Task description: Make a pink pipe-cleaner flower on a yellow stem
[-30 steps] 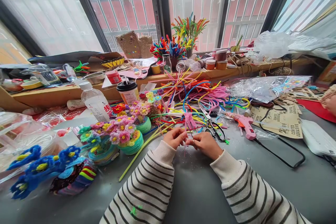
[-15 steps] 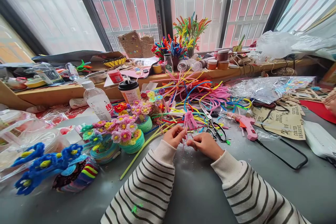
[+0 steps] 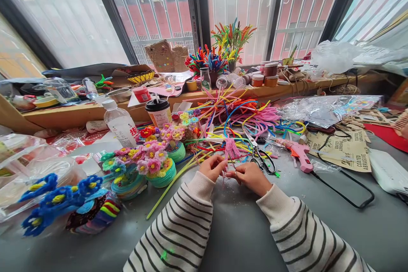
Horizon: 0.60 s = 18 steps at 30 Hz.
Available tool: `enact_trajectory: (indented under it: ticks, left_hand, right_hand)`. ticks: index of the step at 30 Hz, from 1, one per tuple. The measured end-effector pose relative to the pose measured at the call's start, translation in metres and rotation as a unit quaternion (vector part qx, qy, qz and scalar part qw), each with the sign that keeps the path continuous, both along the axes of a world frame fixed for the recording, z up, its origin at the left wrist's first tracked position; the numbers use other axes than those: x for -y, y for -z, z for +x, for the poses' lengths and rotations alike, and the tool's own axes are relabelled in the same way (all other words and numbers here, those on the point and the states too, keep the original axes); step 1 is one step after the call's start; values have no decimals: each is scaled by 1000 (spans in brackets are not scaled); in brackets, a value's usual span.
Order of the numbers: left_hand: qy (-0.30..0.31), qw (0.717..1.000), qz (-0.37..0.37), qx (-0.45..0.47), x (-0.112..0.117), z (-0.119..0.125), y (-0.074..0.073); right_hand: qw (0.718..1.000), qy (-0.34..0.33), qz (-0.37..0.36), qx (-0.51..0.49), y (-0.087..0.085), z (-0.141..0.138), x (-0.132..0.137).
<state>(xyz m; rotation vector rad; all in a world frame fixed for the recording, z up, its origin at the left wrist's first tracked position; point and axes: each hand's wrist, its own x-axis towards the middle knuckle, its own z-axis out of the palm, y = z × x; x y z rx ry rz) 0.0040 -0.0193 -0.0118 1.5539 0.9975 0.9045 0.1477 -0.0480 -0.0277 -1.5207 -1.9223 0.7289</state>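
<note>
Between the fingertips of my left hand [image 3: 213, 167] is a thin pink pipe cleaner [image 3: 224, 178], its lower end pointing down at the table. My right hand [image 3: 250, 176] is closed on what looks like a small pair of scissors [image 3: 234, 167], mostly covered by the fingers, its thin metal part close to the pipe cleaner. Just beyond my fingertips lies a bundle of short pink pipe cleaner pieces [image 3: 232, 148]. Larger black-handled scissors [image 3: 262, 157] lie right of that bundle. Fine bits of fluff are scattered below my hands.
Pipe cleaner flowers in pots [image 3: 153, 159] and blue flowers [image 3: 59, 197] stand left, near a bottle [image 3: 119, 125] and a lidded cup [image 3: 158, 112]. A pile of pipe cleaners [image 3: 251, 114] lies behind. Rightward are a pink glue gun [image 3: 299, 155], its black cord and sandpaper [image 3: 346, 148].
The view has shifted slightly. My right hand's fingers and the metal tool have turned a little against the pink pipe cleaner; both hands remain in nearly the same place.
</note>
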Motion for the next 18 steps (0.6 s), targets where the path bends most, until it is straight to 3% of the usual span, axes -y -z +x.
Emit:
enact_trajectory:
  ticks: [18]
  left_hand:
    - [9, 999, -12, 45, 5, 2, -5]
  right_hand:
    - [998, -13, 6, 63, 2, -1, 1]
